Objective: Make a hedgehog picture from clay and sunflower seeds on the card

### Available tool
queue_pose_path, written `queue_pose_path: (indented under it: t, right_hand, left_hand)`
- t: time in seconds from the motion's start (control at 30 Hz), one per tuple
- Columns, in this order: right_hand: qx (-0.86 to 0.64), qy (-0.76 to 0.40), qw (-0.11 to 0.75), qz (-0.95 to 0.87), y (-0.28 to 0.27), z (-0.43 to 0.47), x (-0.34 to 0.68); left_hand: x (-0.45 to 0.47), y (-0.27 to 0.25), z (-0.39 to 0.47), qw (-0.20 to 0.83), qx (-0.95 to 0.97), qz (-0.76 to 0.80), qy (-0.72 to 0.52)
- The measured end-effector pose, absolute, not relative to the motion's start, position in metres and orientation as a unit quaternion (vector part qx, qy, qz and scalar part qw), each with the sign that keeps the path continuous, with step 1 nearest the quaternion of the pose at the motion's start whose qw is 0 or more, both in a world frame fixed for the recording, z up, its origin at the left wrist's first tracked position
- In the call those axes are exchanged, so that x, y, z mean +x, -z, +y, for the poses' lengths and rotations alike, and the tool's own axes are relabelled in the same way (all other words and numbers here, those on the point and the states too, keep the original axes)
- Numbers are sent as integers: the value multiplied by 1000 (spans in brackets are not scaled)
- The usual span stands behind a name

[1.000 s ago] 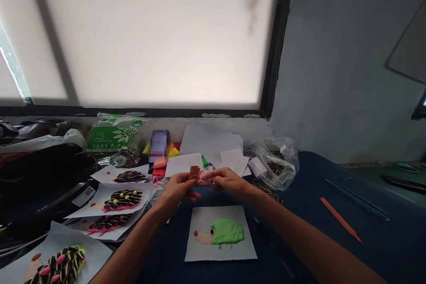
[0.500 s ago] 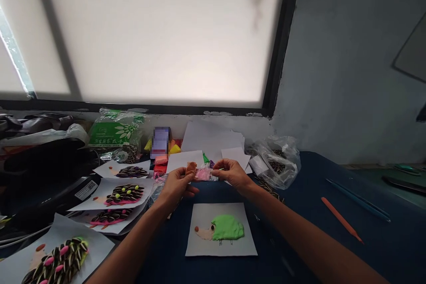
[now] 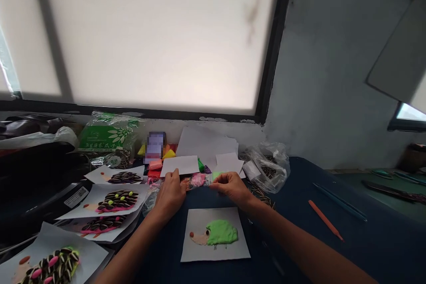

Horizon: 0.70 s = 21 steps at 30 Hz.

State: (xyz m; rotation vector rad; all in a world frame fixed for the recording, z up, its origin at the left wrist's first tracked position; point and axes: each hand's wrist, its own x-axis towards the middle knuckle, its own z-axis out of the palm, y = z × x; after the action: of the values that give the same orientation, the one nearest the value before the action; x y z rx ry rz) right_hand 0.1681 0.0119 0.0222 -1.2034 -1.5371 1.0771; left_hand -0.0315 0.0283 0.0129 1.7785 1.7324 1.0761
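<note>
My left hand (image 3: 171, 191) is low over the table with its fingers curled down, beside a small brown packet (image 3: 185, 183); what lies under the fingers is hidden. To its right is a pink modelling-clay packet (image 3: 198, 180) in clear plastic. My right hand (image 3: 230, 187) has thumb and forefinger pinched together at the plastic's right end, near a light green packet (image 3: 217, 175); anything between the fingertips is too small to make out. Nearer me, a white card (image 3: 189, 253) bears a hedgehog with a green clay body (image 3: 222, 232), a pale snout and a brown nose.
Finished-looking hedgehog cards (image 3: 116, 199) with seed spines overlap at left beside a black bag (image 3: 33, 177). Behind them stands a green seed bag (image 3: 106, 137). White paper sheets (image 3: 206, 144) and a clear bag of seeds (image 3: 266, 168) are at the back. An orange tool (image 3: 325, 220) lies right.
My left hand has lowered the brown packet to the table beside the pink one and turned knuckles up. My right hand stays pinched. The whole view has shifted slightly right.
</note>
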Motion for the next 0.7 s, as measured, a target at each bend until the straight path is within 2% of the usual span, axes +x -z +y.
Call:
queue_pose_path:
  t: [0.07,0.1,0.23,0.33,0.47,0.7]
  right_hand:
    - [-488,-416,452,-620,-20,3,171]
    - [-487,-402,461,-623,-20,-1,172]
    - [-470,-342,499,-643,-19,-13,170]
    - [-447,-312,513,-662,-20,-19,164]
    - [-419,-301,524,-677,-18,-20,159]
    - [-404,-319,526,-677,-13,-19,160]
  left_hand:
    - [-26,-17,25,264,642,585,-420]
    - [-21,-19,23,322,635,552,-436]
    - [-1,-21,17,471,639,477,-377]
    - [6,-19,14,546,617,437,-362]
    - [3,-21,11,695,506,352,-369]
    - [-5,-15,16,718,490,310,-386]
